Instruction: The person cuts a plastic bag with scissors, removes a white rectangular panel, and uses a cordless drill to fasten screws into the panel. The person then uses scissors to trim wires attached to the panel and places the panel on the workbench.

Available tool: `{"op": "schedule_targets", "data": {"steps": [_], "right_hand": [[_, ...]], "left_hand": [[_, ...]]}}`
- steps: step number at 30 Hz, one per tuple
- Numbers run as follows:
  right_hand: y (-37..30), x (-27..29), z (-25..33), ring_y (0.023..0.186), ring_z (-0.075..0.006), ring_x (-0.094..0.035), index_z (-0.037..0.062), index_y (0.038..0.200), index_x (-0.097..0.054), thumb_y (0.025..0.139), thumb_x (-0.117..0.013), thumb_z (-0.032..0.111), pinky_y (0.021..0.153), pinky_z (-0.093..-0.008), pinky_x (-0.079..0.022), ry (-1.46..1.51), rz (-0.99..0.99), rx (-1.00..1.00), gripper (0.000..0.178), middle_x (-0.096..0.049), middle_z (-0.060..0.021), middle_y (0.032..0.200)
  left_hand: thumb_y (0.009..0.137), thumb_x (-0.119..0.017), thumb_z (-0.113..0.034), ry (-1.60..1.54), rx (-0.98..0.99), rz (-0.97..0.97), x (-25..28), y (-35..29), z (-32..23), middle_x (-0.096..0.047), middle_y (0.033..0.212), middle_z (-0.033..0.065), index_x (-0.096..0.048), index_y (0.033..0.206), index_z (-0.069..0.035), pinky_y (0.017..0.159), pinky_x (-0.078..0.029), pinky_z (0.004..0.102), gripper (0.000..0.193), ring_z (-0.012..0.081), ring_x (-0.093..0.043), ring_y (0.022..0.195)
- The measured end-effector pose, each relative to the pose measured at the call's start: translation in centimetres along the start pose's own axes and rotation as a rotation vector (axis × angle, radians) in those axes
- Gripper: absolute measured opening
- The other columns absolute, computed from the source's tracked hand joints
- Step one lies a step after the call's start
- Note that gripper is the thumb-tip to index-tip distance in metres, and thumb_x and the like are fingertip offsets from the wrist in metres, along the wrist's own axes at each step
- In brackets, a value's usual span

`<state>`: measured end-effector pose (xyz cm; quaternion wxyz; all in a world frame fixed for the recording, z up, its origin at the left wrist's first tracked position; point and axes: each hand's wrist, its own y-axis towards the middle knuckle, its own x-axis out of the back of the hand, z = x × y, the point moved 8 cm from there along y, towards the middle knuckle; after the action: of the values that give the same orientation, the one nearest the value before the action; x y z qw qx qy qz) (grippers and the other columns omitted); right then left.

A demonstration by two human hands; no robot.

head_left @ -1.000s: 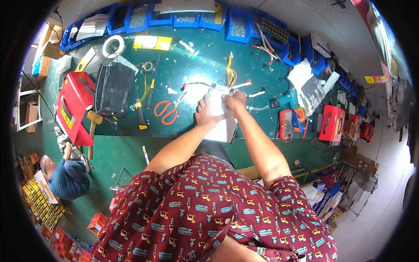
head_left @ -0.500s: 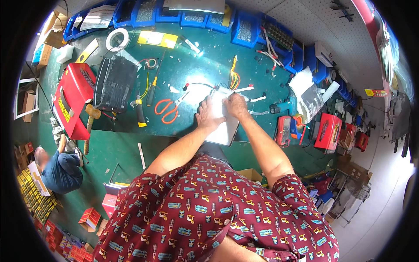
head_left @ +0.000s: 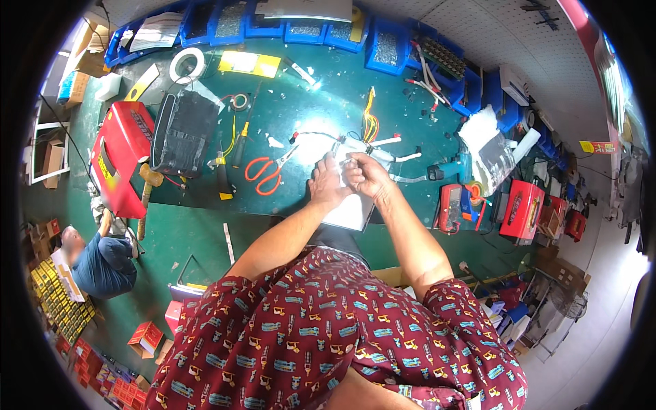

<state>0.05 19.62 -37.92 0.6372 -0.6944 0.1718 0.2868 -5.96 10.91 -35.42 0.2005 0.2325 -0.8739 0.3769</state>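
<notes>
Silver-grey flat metal pack (head_left: 352,212) lies on green counter (head_left: 205,232) as before | left hand (head_left: 326,184) presses flat on it | right hand (head_left: 365,174) now pinches thin wires (head_left: 342,152) at its top edge, shifted slightly left.

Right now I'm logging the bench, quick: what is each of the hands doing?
Left hand: fingers curled, pressing on the silver flat pack.
Right hand: pinched at the pack's top edge by the wires; what it grips cannot be told.
</notes>
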Motion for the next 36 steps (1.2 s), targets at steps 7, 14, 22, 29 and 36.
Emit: {"op": "schedule_targets", "data": {"steps": [7,14,22,29,36], "right_hand": [[0.6,-0.5,-1.0,0.047,-0.0079,-0.037,0.0098,0.068,-0.046,0.096,-0.06,0.022,0.038,-0.0201,-0.028,0.211,0.187,-0.03,0.033,-0.04,0.0021,0.06],[0.5,-5.7,3.6,0.074,-0.0193,-0.057,0.0052,0.083,-0.057,0.101,-0.052,0.035,0.062,-0.0298,-0.046,0.458,0.711,0.218,0.035,-0.058,-0.008,0.084],[-5.3,-8.7,8.6,0.108,-0.0302,-0.066,0.0024,0.113,-0.067,0.085,-0.068,0.014,0.093,-0.0412,-0.05,-1.599,-0.168,1.023,0.031,-0.07,-0.0131,0.12],[-5.6,-4.2,7.1,0.138,-0.028,-0.047,0.0062,0.139,-0.056,0.086,-0.068,0.028,0.115,-0.0551,-0.022,-2.208,-0.444,1.037,0.058,-0.055,-0.0124,0.146],[-5.5,-4.1,6.6,0.138,-0.0343,-0.046,0.001,0.133,-0.058,0.083,-0.066,0.019,0.115,-0.0544,-0.028,-2.13,-0.413,1.171,0.053,-0.054,-0.0175,0.144]], "left_hand": [[0.066,-0.09,-0.033,0.04,0.012,-0.013,-0.4,0.2,0.2,-0.04,0.144,0.0169,-0.019,0.155,-0.009,0.104,-0.04,0.0552,0.116,0.0384,-0.042,0.136],[0.066,-0.088,-0.051,0.109,-0.062,-0.055,-1.6,0.6,1.5,-0.041,0.144,0.0198,-0.017,0.156,-0.005,0.104,-0.039,0.0561,0.124,0.0381,-0.042,0.135],[0.067,-0.091,-0.041,0.092,0.005,-0.003,0.1,-0.1,0.0,-0.04,0.146,0.0213,-0.013,0.158,-0.006,0.105,-0.04,0.0565,0.125,0.0394,-0.044,0.134],[0.067,-0.089,-0.043,0.079,0.011,0.017,0.1,-0.3,0.0,-0.039,0.147,0.0205,-0.012,0.158,-0.007,0.106,-0.039,0.0575,0.125,0.0389,-0.041,0.137],[0.066,-0.088,-0.034,-0.045,-0.168,-0.036,-0.9,1.3,3.1,-0.042,0.147,0.0254,-0.013,0.16,-0.009,0.111,-0.041,0.0489,0.123,0.0405,-0.044,0.135]]}}
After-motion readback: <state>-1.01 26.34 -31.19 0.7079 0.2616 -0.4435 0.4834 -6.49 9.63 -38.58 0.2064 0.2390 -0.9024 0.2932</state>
